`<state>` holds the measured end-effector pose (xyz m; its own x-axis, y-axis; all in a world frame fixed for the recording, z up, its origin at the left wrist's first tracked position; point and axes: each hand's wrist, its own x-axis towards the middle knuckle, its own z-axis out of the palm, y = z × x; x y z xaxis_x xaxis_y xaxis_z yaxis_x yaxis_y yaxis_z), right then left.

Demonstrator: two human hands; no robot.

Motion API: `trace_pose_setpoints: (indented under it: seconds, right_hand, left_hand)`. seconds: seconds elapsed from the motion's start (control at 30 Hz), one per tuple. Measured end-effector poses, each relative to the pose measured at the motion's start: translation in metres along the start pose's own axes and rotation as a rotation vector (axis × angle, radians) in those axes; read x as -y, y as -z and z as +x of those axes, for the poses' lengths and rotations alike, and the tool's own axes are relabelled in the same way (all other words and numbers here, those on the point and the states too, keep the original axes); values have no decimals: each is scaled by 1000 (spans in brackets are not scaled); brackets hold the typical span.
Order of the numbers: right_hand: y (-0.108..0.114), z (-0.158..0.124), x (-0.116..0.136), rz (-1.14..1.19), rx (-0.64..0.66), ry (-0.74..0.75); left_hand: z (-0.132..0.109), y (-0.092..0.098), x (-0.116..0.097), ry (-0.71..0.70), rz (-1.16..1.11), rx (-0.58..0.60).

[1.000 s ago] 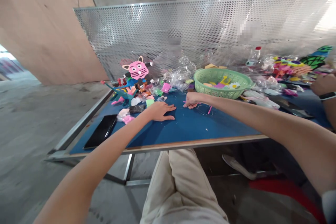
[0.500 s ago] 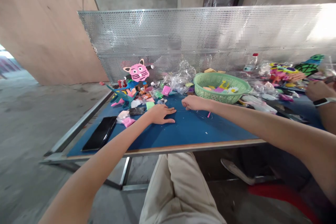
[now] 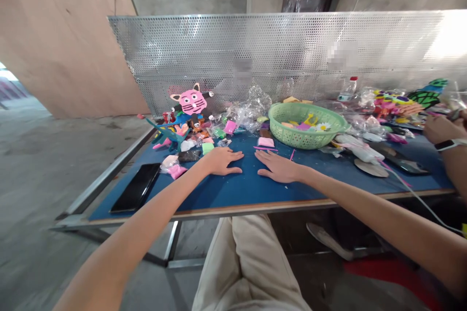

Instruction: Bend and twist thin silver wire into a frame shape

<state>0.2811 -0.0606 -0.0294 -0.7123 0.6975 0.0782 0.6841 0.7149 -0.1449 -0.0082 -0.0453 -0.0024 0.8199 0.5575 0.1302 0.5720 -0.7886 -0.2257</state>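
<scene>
My left hand lies flat on the blue tabletop, fingers stretched out, with nothing in it. A light green packet is just behind it. My right hand also rests flat, fingers extended and empty, a short gap from the left. Beyond its fingertips lie a thin pink-purple strip and a pale pink block. Another slim pink stick stands out close to the right wrist.
A green basket holds colourful pieces. At left are a black phone and a pink cat figure. A glue gun with a cord lies right, near a co-worker's hand. A perforated metal panel stands behind.
My right hand has come down nearer to me and opened from a closed pose to flat. The pink block and strip now show. My left hand has stayed in place.
</scene>
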Motion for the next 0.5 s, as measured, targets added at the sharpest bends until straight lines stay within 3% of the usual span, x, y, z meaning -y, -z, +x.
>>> trace_pose_setpoints:
  seconds: [0.3,0.4,0.5]
  right_hand:
    - [12,-28,0,-134,-171,-22]
    - [19,-38,-2,-153,-310,-74]
    - [24,-30,-6,-134,-344,-57]
  left_hand:
    - [1,4,-6,30,4,-14]
    - [8,14,-4,36,-31,26]
    - [16,31,1,104,-125,66]
